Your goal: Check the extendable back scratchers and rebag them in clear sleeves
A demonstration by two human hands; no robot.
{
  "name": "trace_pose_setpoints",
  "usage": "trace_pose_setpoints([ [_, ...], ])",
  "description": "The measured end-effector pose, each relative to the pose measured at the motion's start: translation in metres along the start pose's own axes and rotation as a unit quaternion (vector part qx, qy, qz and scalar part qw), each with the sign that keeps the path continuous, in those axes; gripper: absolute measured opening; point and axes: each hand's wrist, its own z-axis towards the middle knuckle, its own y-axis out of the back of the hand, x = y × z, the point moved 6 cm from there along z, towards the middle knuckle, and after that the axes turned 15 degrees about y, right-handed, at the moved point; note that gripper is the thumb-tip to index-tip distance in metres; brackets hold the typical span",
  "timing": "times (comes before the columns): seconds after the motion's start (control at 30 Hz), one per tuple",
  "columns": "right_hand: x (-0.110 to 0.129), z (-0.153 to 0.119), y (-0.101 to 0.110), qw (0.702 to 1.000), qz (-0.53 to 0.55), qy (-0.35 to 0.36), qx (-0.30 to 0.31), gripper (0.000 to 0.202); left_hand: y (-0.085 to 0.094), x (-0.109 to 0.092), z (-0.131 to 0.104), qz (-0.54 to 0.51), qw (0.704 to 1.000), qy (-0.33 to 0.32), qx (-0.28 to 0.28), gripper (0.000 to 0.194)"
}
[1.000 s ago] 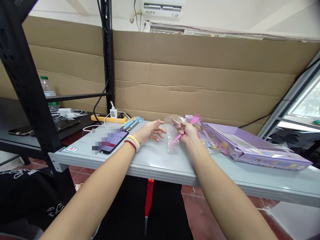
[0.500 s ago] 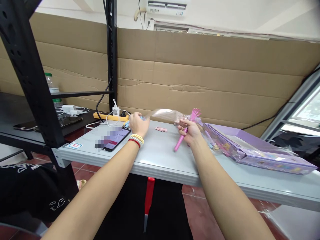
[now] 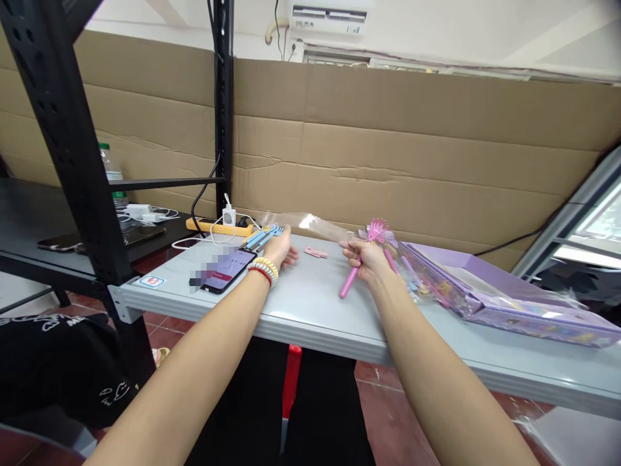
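Note:
My left hand (image 3: 281, 249) is over the grey table, its fingers apart, beside several blue and yellow fork-like sticks (image 3: 262, 237) behind the phone (image 3: 230, 268). My right hand (image 3: 366, 257) is closed round a pink hand-shaped stick (image 3: 350, 282), its spread tip pointing up and away. A clear plastic wrapper (image 3: 310, 223) stretches from near my left hand to my right fingers. Between the hands lies a small pink clip-like piece (image 3: 315, 252). Right of my right hand are plastic-wrapped small items (image 3: 421, 285).
An open purple box (image 3: 528, 310) sits at the right of the table (image 3: 310, 310). A yellow power strip (image 3: 213, 226) with white cables is at the back left. A black shelf post (image 3: 63, 129) rises at the left; cardboard (image 3: 388, 142) stands behind.
My left hand has opened and turned, showing more of the blue and yellow sticks. The wrapper now extends further left. My right hand still holds the pink stick, slightly lower.

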Motion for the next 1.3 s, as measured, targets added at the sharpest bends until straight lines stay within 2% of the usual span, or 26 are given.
trace_pose_setpoints([
  [0.07, -0.001, -0.002, -0.002, 1.0, -0.012, 0.001, -0.007, 0.022, -0.016, -0.001, -0.007, 0.009, 0.995, -0.019, 0.094, 0.041],
  [0.13, -0.003, -0.004, -0.006, 1.0, -0.026, -0.007, 0.016, 0.022, -0.026, -0.006, -0.015, 0.032, 0.987, -0.08, 0.138, 0.026],
  [0.2, -0.006, -0.007, -0.012, 0.996, -0.045, -0.025, 0.073, 0.02, -0.032, -0.007, -0.02, 0.05, 0.977, -0.123, 0.166, 0.037],
  [0.27, -0.008, -0.01, -0.018, 0.987, -0.067, -0.046, 0.142, 0.015, -0.034, -0.006, -0.02, 0.046, 0.975, -0.129, 0.174, 0.042],
  [0.33, -0.011, -0.014, -0.021, 0.975, -0.086, -0.065, 0.196, 0.012, -0.031, -0.006, -0.019, 0.016, 0.979, -0.127, 0.157, 0.041],
  [0.43, -0.014, -0.02, -0.024, 0.956, -0.113, -0.101, 0.252, 0.005, -0.023, -0.008, -0.016, -0.05, 0.984, -0.121, 0.122, 0.019],
  [0.5, -0.015, -0.02, -0.024, 0.952, -0.119, -0.111, 0.259, 0.007, -0.021, -0.008, -0.014, -0.089, 0.983, -0.102, 0.121, 0.004],
  [0.6, -0.015, -0.014, -0.02, 0.966, -0.113, -0.087, 0.216, 0.01, -0.021, -0.007, -0.013, -0.111, 0.981, -0.075, 0.137, 0.009],
  [0.7, -0.015, -0.009, -0.017, 0.972, -0.124, -0.055, 0.191, 0.015, -0.024, -0.007, -0.013, -0.103, 0.979, -0.083, 0.155, 0.01],
  [0.8, -0.017, -0.011, -0.02, 0.966, -0.14, -0.04, 0.212, 0.024, -0.03, -0.005, -0.015, -0.088, 0.974, -0.095, 0.186, 0.013],
  [0.93, -0.016, -0.019, -0.028, 0.955, -0.134, -0.01, 0.263, 0.025, -0.039, -0.003, -0.019, -0.055, 0.964, -0.102, 0.239, 0.012],
  [1.0, -0.016, -0.022, -0.031, 0.949, -0.129, -0.009, 0.287, 0.03, -0.036, -0.006, -0.02, -0.073, 0.963, -0.118, 0.23, 0.01],
  [1.1, -0.015, -0.022, -0.03, 0.946, -0.132, -0.006, 0.297, 0.037, -0.026, -0.01, -0.017, -0.124, 0.968, -0.136, 0.172, 0.013],
  [1.17, -0.013, -0.019, -0.028, 0.95, -0.132, -0.004, 0.283, 0.029, -0.018, -0.011, -0.014, -0.151, 0.971, -0.141, 0.12, 0.013],
  [1.27, -0.01, -0.014, -0.024, 0.961, -0.12, -0.005, 0.249, 0.007, -0.007, -0.011, -0.01, -0.165, 0.975, -0.139, 0.051, 0.014],
  [1.3, -0.008, -0.014, -0.024, 0.963, -0.117, -0.001, 0.242, 0.006, -0.005, -0.011, -0.009, -0.165, 0.976, -0.138, 0.037, 0.014],
])
